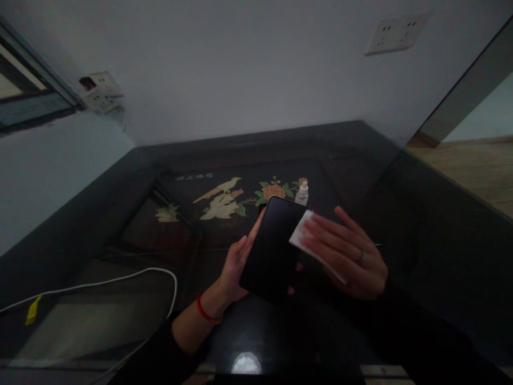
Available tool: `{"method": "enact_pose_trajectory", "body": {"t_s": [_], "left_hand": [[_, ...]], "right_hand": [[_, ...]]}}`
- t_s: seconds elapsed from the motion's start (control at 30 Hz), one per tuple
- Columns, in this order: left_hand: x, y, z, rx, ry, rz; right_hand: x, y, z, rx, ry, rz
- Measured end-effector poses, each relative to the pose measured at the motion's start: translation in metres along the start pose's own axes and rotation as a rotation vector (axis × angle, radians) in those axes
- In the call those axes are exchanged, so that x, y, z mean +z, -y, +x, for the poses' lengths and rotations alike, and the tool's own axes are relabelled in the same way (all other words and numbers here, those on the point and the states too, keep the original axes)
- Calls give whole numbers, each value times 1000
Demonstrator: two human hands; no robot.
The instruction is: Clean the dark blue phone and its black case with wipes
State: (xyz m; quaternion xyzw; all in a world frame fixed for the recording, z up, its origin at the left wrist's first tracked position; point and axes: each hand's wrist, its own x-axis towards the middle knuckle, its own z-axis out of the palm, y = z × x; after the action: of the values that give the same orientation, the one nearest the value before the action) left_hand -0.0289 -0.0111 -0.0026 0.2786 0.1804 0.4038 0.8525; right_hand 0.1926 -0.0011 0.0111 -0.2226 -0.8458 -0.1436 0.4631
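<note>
A black tablet with a dark screen is tilted over the table, face up. My left hand grips it from below and from its left edge, and fingertips show along its right edge. A white cloth or wipe lies under the fingers of my right hand. Those fingers press the wipe against the tablet's upper right edge and are slightly blurred. Just behind the tablet stands a small clear bottle with a white top, its lower part hidden.
The dark glossy table carries a bird-and-flower picture. A white cable with a yellow tag runs along the left. Wall sockets are at the upper right, and more sockets at the left.
</note>
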Motion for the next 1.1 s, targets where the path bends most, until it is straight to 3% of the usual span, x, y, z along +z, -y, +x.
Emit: {"method": "enact_pose_trajectory", "body": {"t_s": [0.1, 0.2, 0.4, 0.47, 0.6, 0.67, 0.8, 0.97, 1.1], "left_hand": [[-1, 2, -3, -57, 52, 29], [2, 4, -2, -57, 48, 39], [3, 4, 5, 122, -158, 51], [1, 3, 5, 107, -150, 46], [-1, 3, 0, -35, 2, 63], [0, 5, -2, -66, 43, 85], [2, 8, 1, -50, 11, 73], [3, 8, 7, 117, -153, 93], [2, 5, 5, 88, -128, 105]], "right_hand": [[-1, -15, -3, 80, 15, -57], [7, -13, -5, 25, 96, -24], [19, 11, -2, -190, 160, 155], [14, 9, -1, -143, 124, 134], [4, -9, -2, 90, 29, 6], [5, -13, -4, 136, 32, -3], [16, -4, -5, 60, 139, 82], [24, 13, -5, -139, 193, 203], [14, 7, -3, -47, 122, 177]]}}
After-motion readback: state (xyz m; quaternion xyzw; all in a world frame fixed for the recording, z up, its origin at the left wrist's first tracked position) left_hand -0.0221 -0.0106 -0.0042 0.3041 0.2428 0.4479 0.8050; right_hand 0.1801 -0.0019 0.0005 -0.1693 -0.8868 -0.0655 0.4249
